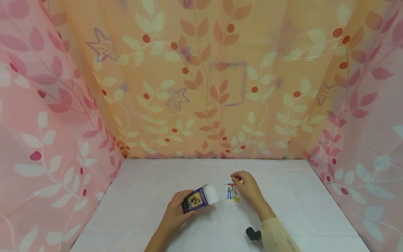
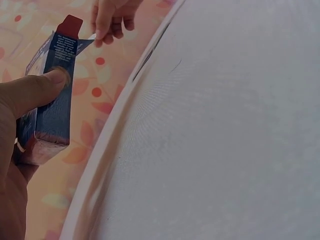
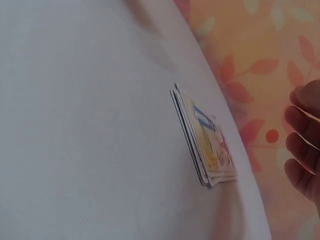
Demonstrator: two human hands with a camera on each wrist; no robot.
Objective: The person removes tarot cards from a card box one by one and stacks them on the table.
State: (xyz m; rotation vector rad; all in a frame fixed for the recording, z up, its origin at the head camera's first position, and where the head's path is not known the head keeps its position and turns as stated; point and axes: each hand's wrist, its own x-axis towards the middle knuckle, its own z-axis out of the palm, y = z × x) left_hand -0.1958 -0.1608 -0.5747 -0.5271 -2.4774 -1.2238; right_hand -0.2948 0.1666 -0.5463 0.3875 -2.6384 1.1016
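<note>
My left hand (image 1: 177, 211) grips a dark blue card box (image 1: 194, 201), thumb on one side and fingers on the other. The box lies tilted in the hand, with its white end flap (image 1: 211, 194) standing open towards the right. In the left wrist view the thumb presses the printed side of the box (image 2: 55, 107). A small stack of picture cards (image 1: 233, 194) lies face up on the table, to the right of the box. Over the far edge of that stack hovers my right hand (image 1: 250, 188), fingers loosely bent; the right wrist view shows nothing held in it.
A white cloth covers the table (image 1: 132, 199). Patterned curtains (image 1: 201, 115) hang behind it and at both sides. A small black object (image 1: 253, 233) sits beside the right sleeve (image 1: 277, 232), near the front.
</note>
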